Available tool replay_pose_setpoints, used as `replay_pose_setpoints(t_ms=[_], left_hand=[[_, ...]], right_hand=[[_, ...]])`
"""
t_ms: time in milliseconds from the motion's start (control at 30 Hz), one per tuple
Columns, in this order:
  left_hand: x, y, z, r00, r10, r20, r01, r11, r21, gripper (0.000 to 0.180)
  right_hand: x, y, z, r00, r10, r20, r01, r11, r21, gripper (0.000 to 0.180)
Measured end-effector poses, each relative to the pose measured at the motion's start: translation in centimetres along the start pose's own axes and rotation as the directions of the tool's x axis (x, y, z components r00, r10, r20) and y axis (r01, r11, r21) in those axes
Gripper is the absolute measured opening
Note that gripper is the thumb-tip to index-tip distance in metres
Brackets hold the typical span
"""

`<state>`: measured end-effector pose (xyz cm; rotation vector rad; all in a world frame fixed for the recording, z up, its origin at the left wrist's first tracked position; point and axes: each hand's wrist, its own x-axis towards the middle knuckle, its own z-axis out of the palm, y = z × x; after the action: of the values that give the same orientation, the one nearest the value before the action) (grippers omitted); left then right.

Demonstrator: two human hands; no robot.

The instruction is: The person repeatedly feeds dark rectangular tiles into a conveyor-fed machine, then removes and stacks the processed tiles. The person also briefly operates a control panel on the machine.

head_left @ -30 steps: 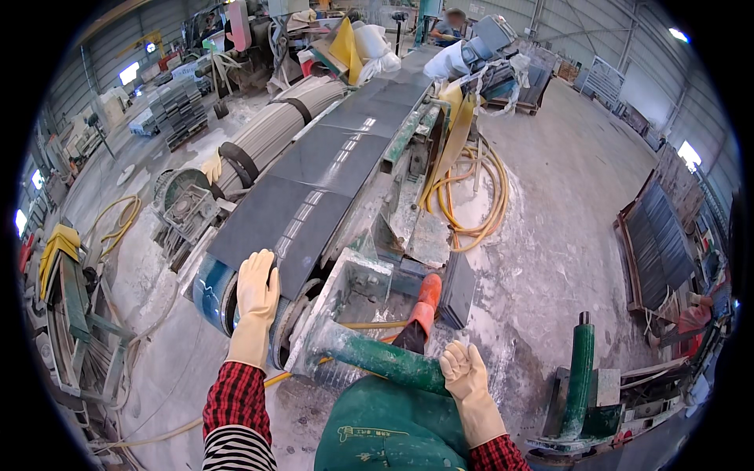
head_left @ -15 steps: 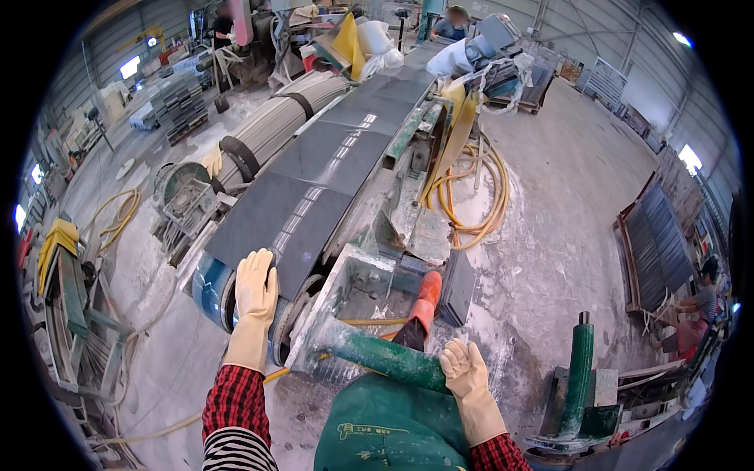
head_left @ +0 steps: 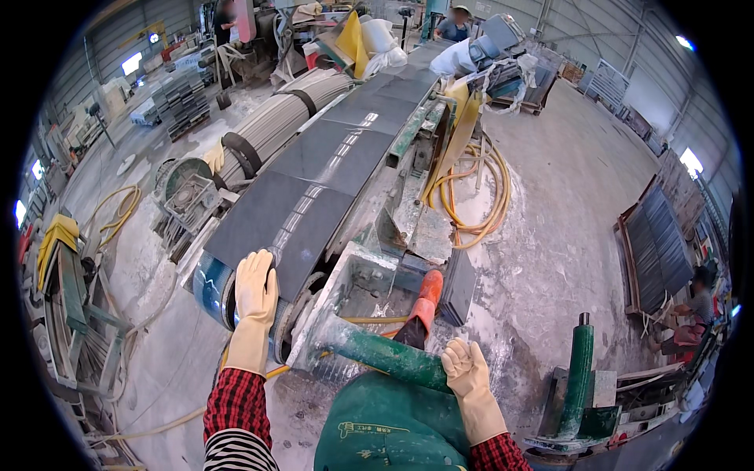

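My left hand (head_left: 256, 288), in a cream rubber glove, lies flat with fingers stretched on the near left corner of a dark grey stone slab (head_left: 271, 212). The slab rests on a conveyor with a blue belt (head_left: 210, 284) curving round its near end. My right hand (head_left: 466, 375), gloved the same, is beside the right end of a thick green pipe (head_left: 385, 355). Its fingers are loosely curled, with nothing visible in them. Whether it touches the pipe is hard to see. A green apron (head_left: 385, 428) covers my front.
More dark slabs (head_left: 345, 153) continue along the conveyor. An orange boot (head_left: 426, 297) stands near its frame. Coiled yellow hoses (head_left: 495, 196) lie on the floor to the right. A green post (head_left: 580, 377) rises at lower right. A seated person (head_left: 695, 310) is beside leaning slabs (head_left: 658, 247).
The fingers of my right hand have curled in more. My left hand stays on the slab. The far person at the conveyor's end has raised their head slightly.
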<state>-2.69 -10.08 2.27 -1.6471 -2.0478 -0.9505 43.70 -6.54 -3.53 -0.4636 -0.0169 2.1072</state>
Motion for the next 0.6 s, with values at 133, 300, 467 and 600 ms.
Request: replay_pose_setpoints(t_ms=[133, 300, 467, 600], left_hand=[[-0.26, -0.02, -0.13, 1.0, 0.005, -0.016, -0.005, 1.0, -0.011, 0.032], [-0.62, -0.08, -0.32, 0.999, 0.011, -0.033, -0.012, 1.0, -0.025, 0.031], [-0.68, 0.11, -0.62, 0.999, 0.024, -0.042, -0.026, 0.999, -0.039, 0.03], [-1.05, -0.28, -0.68, 0.998, 0.031, -0.05, -0.033, 0.999, -0.037, 0.03]], right_hand=[[-0.02, 0.04, 0.22, 1.0, 0.0, -0.008, 0.0, 1.0, -0.027, 0.03], [0.02, -0.04, -0.02, 0.999, 0.017, 0.027, -0.017, 1.0, -0.009, 0.031], [0.01, -0.11, -0.08, 1.0, 0.013, 0.01, -0.012, 1.0, -0.009, 0.031], [-0.01, 0.08, 0.28, 1.0, 0.006, 0.024, -0.005, 1.0, -0.025, 0.031]])
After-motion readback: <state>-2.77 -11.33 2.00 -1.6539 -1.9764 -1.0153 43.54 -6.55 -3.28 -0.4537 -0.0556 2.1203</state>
